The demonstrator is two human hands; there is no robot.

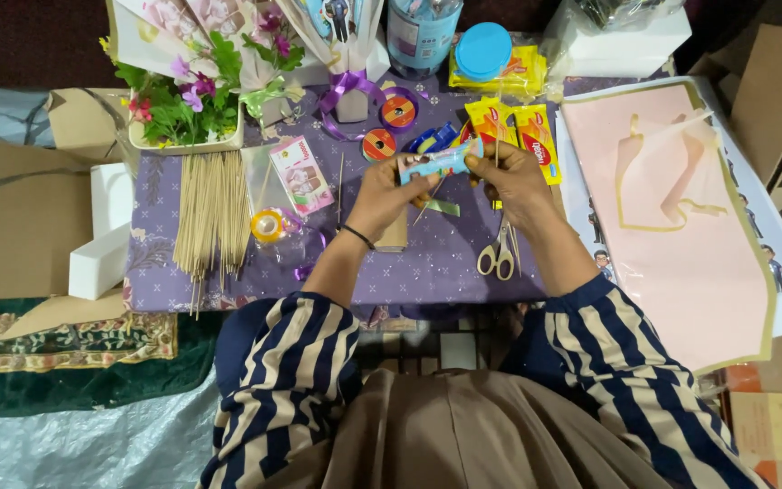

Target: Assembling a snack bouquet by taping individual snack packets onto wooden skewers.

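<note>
My left hand (pixel 389 192) and my right hand (pixel 510 181) together hold a small light-blue snack packet (pixel 438 163) above the low purple-clothed table (pixel 427 263). A thin wooden stick (pixel 498 145) stands up against the packet at my right hand. The left hand grips the packet's left end and the right hand its right end. Scissors (pixel 498 255) lie on the cloth just below my right hand. A pale green strip (pixel 442 207) lies under the hands.
A bundle of wooden skewers (pixel 212 217) and a tape roll (pixel 268 225) lie left. Ribbon spools (pixel 398 111), yellow snack packets (pixel 536 136), a flower pot (pixel 187 100) and a blue-lidded jar (pixel 483 51) sit at the back. Pink wrapping sheets (pixel 672 226) lie right, cardboard (pixel 11 217) left.
</note>
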